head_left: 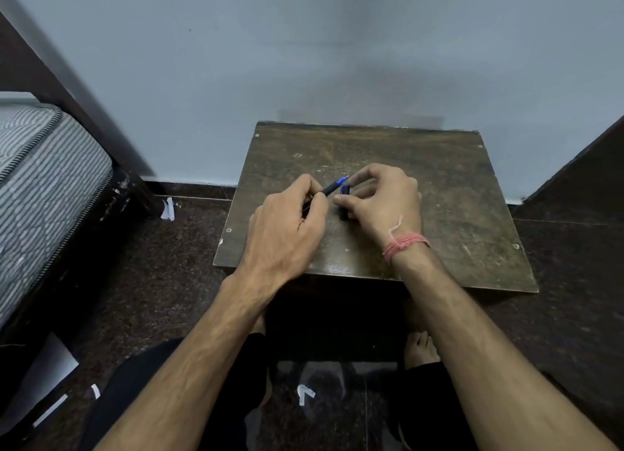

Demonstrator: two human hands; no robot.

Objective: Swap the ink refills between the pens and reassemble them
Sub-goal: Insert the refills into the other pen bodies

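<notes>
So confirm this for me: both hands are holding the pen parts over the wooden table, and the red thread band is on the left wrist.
Not quite. The red thread band is on the right wrist, not the left, as the head view shows. The rest holds: the left hand and right hand both hold the pen parts over the wooden table.

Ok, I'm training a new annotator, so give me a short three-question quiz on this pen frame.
1. True or false: both hands touch the pen.
2. Which wrist wears the thread band? A left, B right.
3. The hands work above a small wooden ____.

Key: 1 true: the left hand and right hand each pinch one end. 2 B. 3 table.
</notes>
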